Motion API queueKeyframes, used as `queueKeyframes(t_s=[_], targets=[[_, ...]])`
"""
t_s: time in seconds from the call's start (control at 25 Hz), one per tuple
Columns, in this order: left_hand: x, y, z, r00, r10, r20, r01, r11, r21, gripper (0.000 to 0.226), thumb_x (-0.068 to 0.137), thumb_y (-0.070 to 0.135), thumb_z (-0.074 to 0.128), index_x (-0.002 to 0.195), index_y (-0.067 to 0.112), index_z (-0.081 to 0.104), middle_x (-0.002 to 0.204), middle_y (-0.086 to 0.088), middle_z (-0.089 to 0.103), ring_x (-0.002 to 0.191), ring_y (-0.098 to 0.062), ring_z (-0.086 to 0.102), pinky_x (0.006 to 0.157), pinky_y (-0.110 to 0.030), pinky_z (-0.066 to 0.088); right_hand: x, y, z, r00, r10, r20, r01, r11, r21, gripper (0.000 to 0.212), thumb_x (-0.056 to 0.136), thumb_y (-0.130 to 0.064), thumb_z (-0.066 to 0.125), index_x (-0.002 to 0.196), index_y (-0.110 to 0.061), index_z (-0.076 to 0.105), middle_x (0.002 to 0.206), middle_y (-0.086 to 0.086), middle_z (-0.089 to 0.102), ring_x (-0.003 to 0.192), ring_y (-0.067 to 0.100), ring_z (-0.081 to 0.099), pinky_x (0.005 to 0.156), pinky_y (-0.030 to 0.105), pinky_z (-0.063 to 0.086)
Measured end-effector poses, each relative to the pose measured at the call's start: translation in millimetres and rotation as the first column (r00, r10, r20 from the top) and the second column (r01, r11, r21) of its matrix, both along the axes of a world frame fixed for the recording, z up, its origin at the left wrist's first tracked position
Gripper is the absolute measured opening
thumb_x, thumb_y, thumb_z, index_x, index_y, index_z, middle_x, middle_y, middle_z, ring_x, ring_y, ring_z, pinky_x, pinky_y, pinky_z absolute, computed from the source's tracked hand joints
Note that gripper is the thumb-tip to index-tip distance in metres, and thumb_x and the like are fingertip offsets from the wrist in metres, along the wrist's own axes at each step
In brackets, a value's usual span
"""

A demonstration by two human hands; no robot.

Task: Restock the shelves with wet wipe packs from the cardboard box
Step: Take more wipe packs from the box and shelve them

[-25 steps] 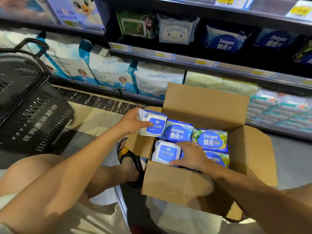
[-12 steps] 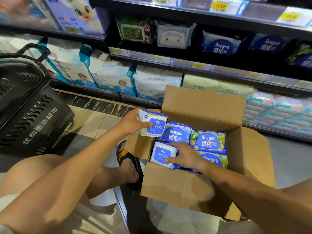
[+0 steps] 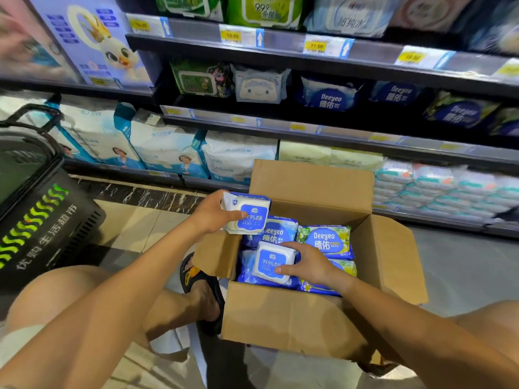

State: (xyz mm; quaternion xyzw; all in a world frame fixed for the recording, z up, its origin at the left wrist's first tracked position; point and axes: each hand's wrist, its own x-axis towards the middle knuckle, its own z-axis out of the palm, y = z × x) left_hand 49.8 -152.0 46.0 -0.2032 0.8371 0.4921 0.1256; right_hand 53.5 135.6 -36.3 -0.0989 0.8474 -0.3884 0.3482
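Observation:
An open cardboard box [image 3: 295,318] stands on the floor in front of the shelves. It holds several blue and green Deeyeo wet wipe packs [image 3: 327,240]. My left hand [image 3: 210,216] grips a white-and-blue wet wipe pack [image 3: 250,213] above the box's left rear corner, thumb across its label. My right hand [image 3: 307,265] grips a second white-and-blue pack [image 3: 271,261] that lies on the packs inside the box, fingers curled round its right edge.
A black shopping basket [image 3: 42,220] stands at the left. Shelves [image 3: 280,127] behind the box carry wipe packs [image 3: 328,94] and large white bags. My sandalled foot [image 3: 202,290] rests beside the box's left side. Grey floor lies to the right.
The camera has tilted up, showing more shelves. My left hand lifted its pack slightly. My right hand has closed round the second pack and tipped its right edge up.

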Motion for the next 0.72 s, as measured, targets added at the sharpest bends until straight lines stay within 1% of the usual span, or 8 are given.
queueKeyframes(t_s=[0.16, 0.24, 0.32, 0.36, 0.48, 0.52, 0.64, 0.72], targets=[[-8, 23, 10, 0.998, -0.051, -0.023, 0.052, 0.998, 0.041, 0.041, 0.084, 0.027, 0.087, 0.115, 0.022, 0.061, 0.114, -0.001, 0.073, 0.104, -0.018, 0.071, 0.091, -0.046, 0.061, 6, 30, 21, 0.997, -0.079, -0.014, 0.079, 0.997, -0.008, 0.075, 0.078, -0.034, 0.091, 0.143, -0.023, 0.056, 0.117, -0.010, 0.069, 0.097, -0.006, 0.065, 0.073, 0.007, 0.052], [-12, 40, 19, 0.996, -0.075, -0.057, 0.079, 0.995, 0.061, 0.042, 0.085, 0.024, 0.086, 0.118, 0.017, 0.061, 0.113, -0.001, 0.074, 0.101, -0.016, 0.072, 0.083, -0.038, 0.062, 8, 49, 34, 0.993, -0.106, -0.053, 0.106, 0.994, 0.001, 0.075, 0.077, -0.036, 0.091, 0.142, -0.022, 0.057, 0.123, -0.009, 0.068, 0.105, 0.004, 0.066, 0.083, 0.012, 0.052], [-16, 57, 27, 0.991, -0.099, -0.088, 0.106, 0.991, 0.077, 0.041, 0.086, 0.021, 0.085, 0.117, 0.014, 0.060, 0.111, -0.002, 0.075, 0.093, -0.013, 0.074, 0.071, -0.028, 0.060, 10, 69, 49, 0.987, -0.123, -0.105, 0.124, 0.992, 0.005, 0.073, 0.077, -0.037, 0.091, 0.141, -0.025, 0.058, 0.124, -0.011, 0.066, 0.106, 0.003, 0.065, 0.084, 0.011, 0.050], [-17, 64, 33, 0.989, -0.116, -0.095, 0.125, 0.988, 0.088, 0.040, 0.086, 0.021, 0.086, 0.115, 0.014, 0.060, 0.109, -0.003, 0.077, 0.091, -0.014, 0.075, 0.070, -0.029, 0.062, 11, 79, 58, 0.984, -0.136, -0.118, 0.137, 0.991, 0.002, 0.071, 0.076, -0.037, 0.091, 0.139, -0.028, 0.059, 0.121, -0.014, 0.067, 0.102, 0.001, 0.065, 0.082, 0.009, 0.050], [-29, 85, 53, 0.976, -0.186, -0.115, 0.198, 0.975, 0.098, 0.047, 0.082, 0.028, 0.089, 0.119, 0.014, 0.063, 0.107, -0.003, 0.080, 0.094, -0.020, 0.079, 0.087, -0.049, 0.064, 9, 111, 83, 0.972, -0.179, -0.153, 0.181, 0.984, 0.000, 0.070, 0.074, -0.034, 0.093, 0.137, -0.027, 0.063, 0.110, -0.020, 0.072, 0.093, -0.010, 0.067, 0.086, 0.017, 0.056], [-34, 91, 60, 0.970, -0.201, -0.137, 0.217, 0.970, 0.108, 0.048, 0.082, 0.028, 0.089, 0.120, 0.015, 0.063, 0.107, -0.003, 0.080, 0.095, -0.020, 0.079, 0.089, -0.050, 0.063, 6, 121, 92, 0.968, -0.188, -0.168, 0.192, 0.981, 0.008, 0.072, 0.074, -0.033, 0.093, 0.139, -0.026, 0.062, 0.111, -0.019, 0.072, 0.093, -0.010, 0.068, 0.086, 0.018, 0.057], [-49, 114, 91, 0.954, -0.219, -0.207, 0.242, 0.965, 0.096, 0.041, 0.083, 0.024, 0.088, 0.115, 0.019, 0.062, 0.107, -0.002, 0.079, 0.095, -0.018, 0.078, 0.086, -0.044, 0.064, -4, 147, 130, 0.950, -0.194, -0.244, 0.208, 0.978, 0.032, 0.074, 0.075, -0.034, 0.092, 0.140, -0.024, 0.060, 0.116, -0.013, 0.071, 0.099, -0.002, 0.068, 0.087, 0.021, 0.058], [-61, 125, 114, 0.941, -0.235, -0.244, 0.263, 0.961, 0.087, 0.039, 0.084, 0.025, 0.087, 0.113, 0.019, 0.062, 0.104, 0.000, 0.079, 0.093, -0.017, 0.078, 0.079, -0.040, 0.065, -13, 162, 159, 0.939, -0.171, -0.300, 0.195, 0.979, 0.052, 0.068, 0.078, -0.035, 0.090, 0.137, -0.027, 0.059, 0.115, -0.013, 0.068, 0.097, 0.000, 0.067, 0.080, 0.015, 0.055]])
